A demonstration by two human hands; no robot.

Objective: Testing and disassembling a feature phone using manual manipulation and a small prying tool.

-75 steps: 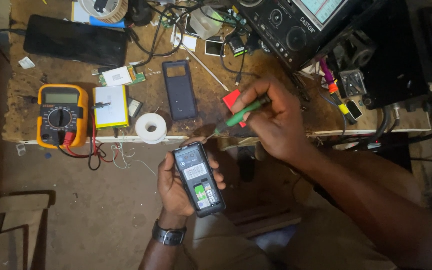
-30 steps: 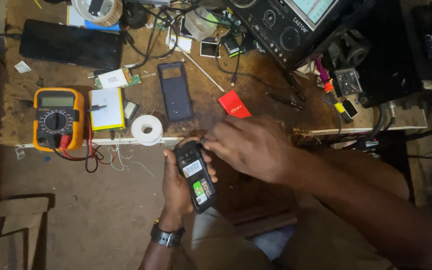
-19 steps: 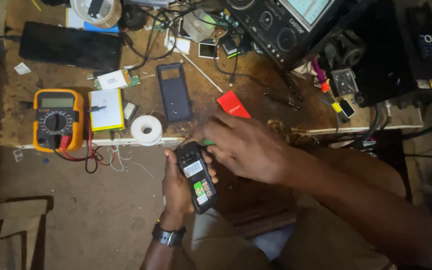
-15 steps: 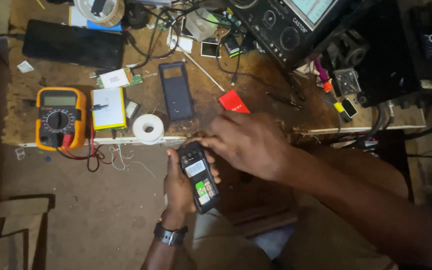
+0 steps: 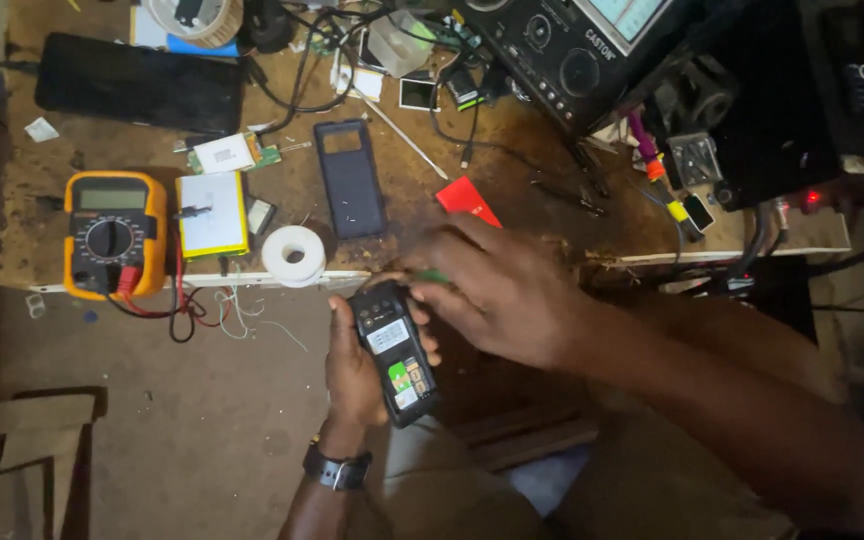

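Resting in the left hand (image 5: 357, 365), the small dark phone (image 5: 395, 352) with its back off lies face down, open innards up, held just in front of the tabletop (image 5: 72, 150) edge, over the lap. Left fingers wrapped round its long sides, thumb side toward the edge, so it's cupped, not pinched. Right hand (image 5: 497, 290) sits curled over the phone's top end, fingers bunched on a green-handled tool (image 5: 432, 274), likely a small screwdriver; tip hidden under the fingers, can't tell where it lands. Phone looks light, stiff, plastic shell, a bit slick; the exposed board and stickered parts look fragile, so I'd judge the safe hold is along the side rails as now, not on the open middle. Outward: white tape roll (image 5: 293, 255) near the tabletop edge, just left of the phone. Dark back cover (image 5: 349, 178) lies flat behind it, red card (image 5: 467, 200) beside the right hand. Further left a flat battery pack (image 5: 211, 213), then a yellow multimeter (image 5: 114, 232) with red leads. Black tablet (image 5: 140, 92) at the back, radio (image 5: 572, 50) upper right, wires tangled between.
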